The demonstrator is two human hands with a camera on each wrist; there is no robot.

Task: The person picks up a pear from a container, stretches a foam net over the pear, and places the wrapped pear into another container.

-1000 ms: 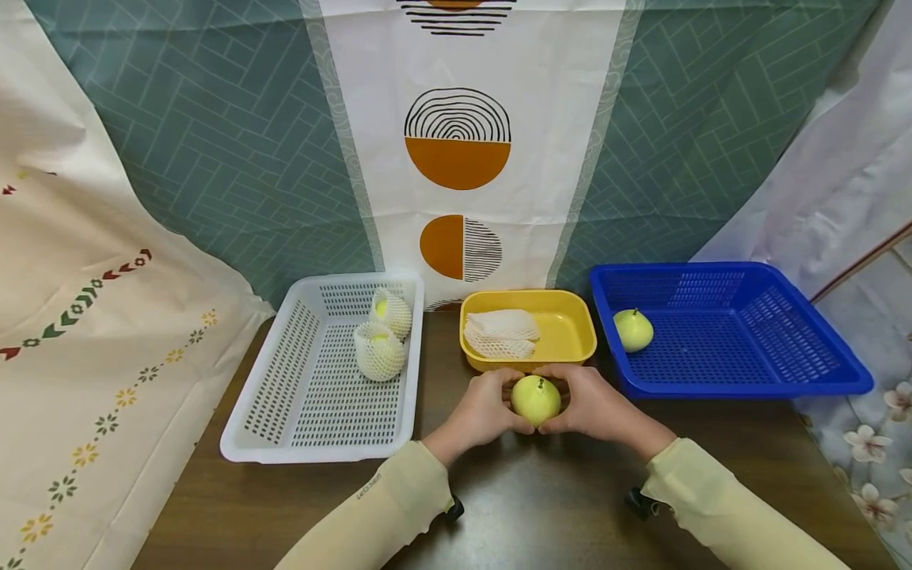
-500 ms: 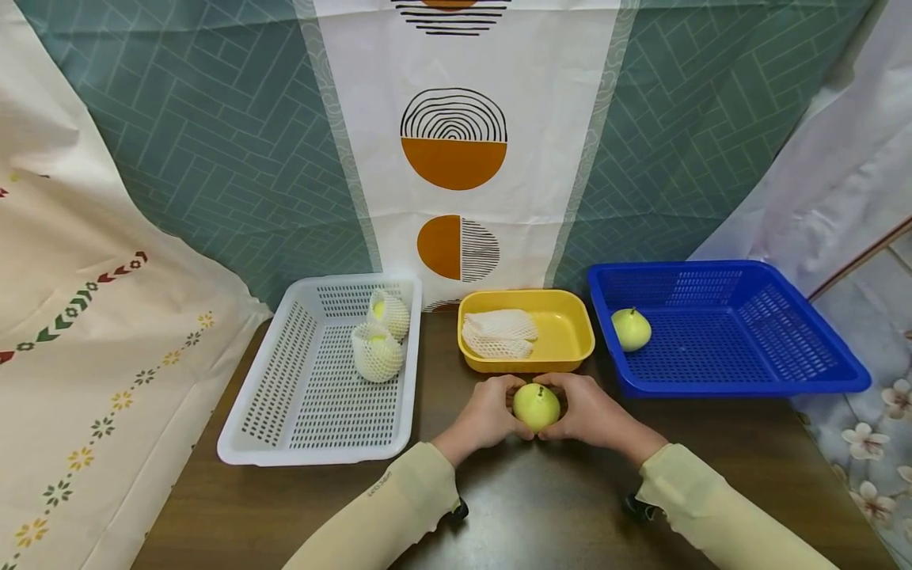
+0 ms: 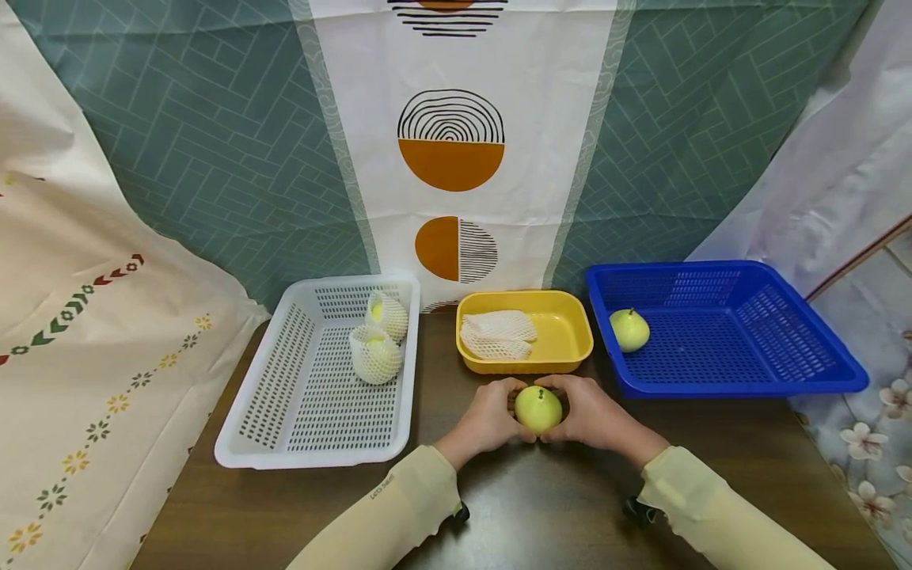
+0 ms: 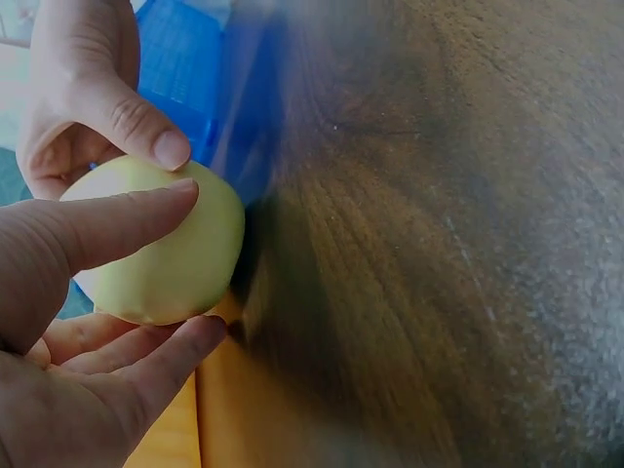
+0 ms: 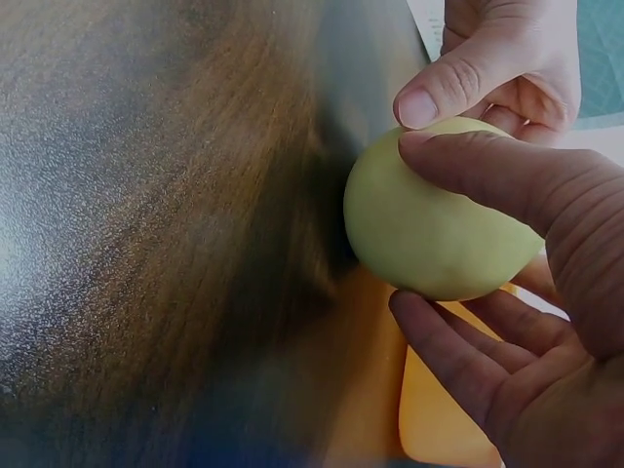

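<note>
A yellow-green pear (image 3: 538, 410) with a short dark stem is held between both hands, in front of the yellow tray. My left hand (image 3: 491, 416) grips its left side, thumb (image 4: 136, 219) across the near face and fingers curled behind. From the other side my right hand (image 3: 586, 412) grips it the same way, and the two thumbs nearly meet at the front. Both wrist views show the pear (image 5: 429, 214) close over the dark wooden table (image 5: 175, 195). Inside the yellow tray (image 3: 570, 366) lie white foam net sleeves (image 3: 499, 334).
At left, a white plastic basket (image 3: 313, 457) holds two pears in foam nets (image 3: 375, 356). A blue basket (image 3: 741, 388) at right holds one bare pear (image 3: 629, 330). A patterned cloth (image 3: 456, 237) hangs behind the table.
Both hands have shifted slightly toward the near side with the pear between them, a little farther from the yellow tray. The head view has drifted slightly. The grip looks the same.
</note>
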